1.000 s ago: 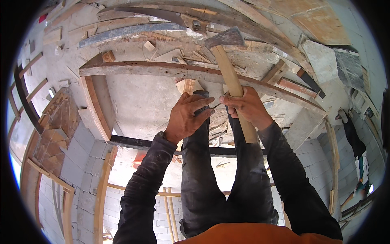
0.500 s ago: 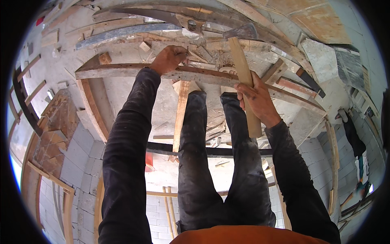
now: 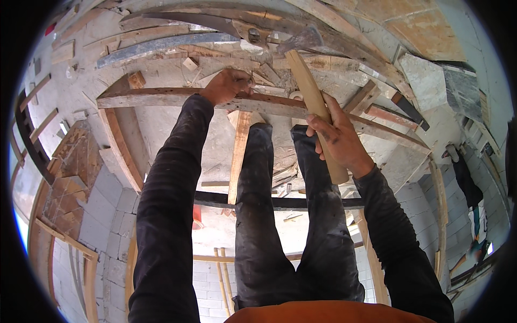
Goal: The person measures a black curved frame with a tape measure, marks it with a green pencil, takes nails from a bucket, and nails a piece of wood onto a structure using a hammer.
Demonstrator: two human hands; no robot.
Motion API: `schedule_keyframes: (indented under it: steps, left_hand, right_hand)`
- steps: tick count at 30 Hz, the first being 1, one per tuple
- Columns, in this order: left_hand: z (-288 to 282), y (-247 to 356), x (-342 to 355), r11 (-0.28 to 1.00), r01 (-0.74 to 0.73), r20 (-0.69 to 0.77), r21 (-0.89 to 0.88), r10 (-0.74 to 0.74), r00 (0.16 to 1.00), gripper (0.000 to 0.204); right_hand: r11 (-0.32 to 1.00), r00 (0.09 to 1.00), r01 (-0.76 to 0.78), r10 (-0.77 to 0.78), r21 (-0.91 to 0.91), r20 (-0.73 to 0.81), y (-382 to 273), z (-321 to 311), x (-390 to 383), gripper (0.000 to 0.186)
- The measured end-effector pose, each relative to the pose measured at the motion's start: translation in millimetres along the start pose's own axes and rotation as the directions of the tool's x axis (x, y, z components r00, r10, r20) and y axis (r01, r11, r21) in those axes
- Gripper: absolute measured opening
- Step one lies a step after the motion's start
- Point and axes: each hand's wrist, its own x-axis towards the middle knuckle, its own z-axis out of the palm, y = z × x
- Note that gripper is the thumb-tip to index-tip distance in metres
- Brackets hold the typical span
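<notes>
My right hand (image 3: 342,134) is wrapped round the pale wooden handle (image 3: 309,86) of a hatchet, whose dark metal head (image 3: 302,40) points away from me and is slightly blurred. My left hand (image 3: 229,86) rests at a long timber beam (image 3: 151,98), its fingers pinched on what looks like a thin nail, mostly hidden by the fingertips. The beam crosses in front of my shoes and belongs to a wooden frame. Below my left hand, a lighter wooden crosspiece (image 3: 239,156) meets the beam. A side piece (image 3: 121,148) joins its left end.
Beyond the beam lie a handsaw (image 3: 194,20), a grey-blue board (image 3: 167,46) and several wood scraps. A dark-ended timber (image 3: 410,110) and stone slabs (image 3: 425,81) are at the right. Another person (image 3: 466,177) is at the far right, near a block wall.
The hatchet has swung a little left, its head now nearer my left hand. My left hand has shifted slightly right and lower along the beam.
</notes>
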Motion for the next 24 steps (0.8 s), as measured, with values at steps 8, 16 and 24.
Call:
schedule_keyframes:
  steps: [8, 16, 24]
  left_hand:
    - [-0.1, -5.9, -0.3, 0.997, -0.073, 0.008, 0.006, 0.073, 0.997, 0.025]
    - [-1.4, -11.9, 4.5, 0.995, -0.085, 0.017, 0.051, 0.085, 0.996, 0.027]
    - [-1.3, -9.9, 3.0, 0.991, -0.096, 0.006, 0.095, 0.095, 0.995, 0.026]
  right_hand:
    - [0.975, 0.995, 0.076, -0.062, -0.21, 0.072, -6.9, 2.5, 11.2, 0.072]
    - [0.955, 0.99, 0.122, -0.097, -0.271, 0.104, -4.6, -0.3, 16.3, 0.071]
    - [0.942, 0.947, 0.288, -0.307, -0.175, -0.092, -37.6, -4.3, 29.4, 0.07]
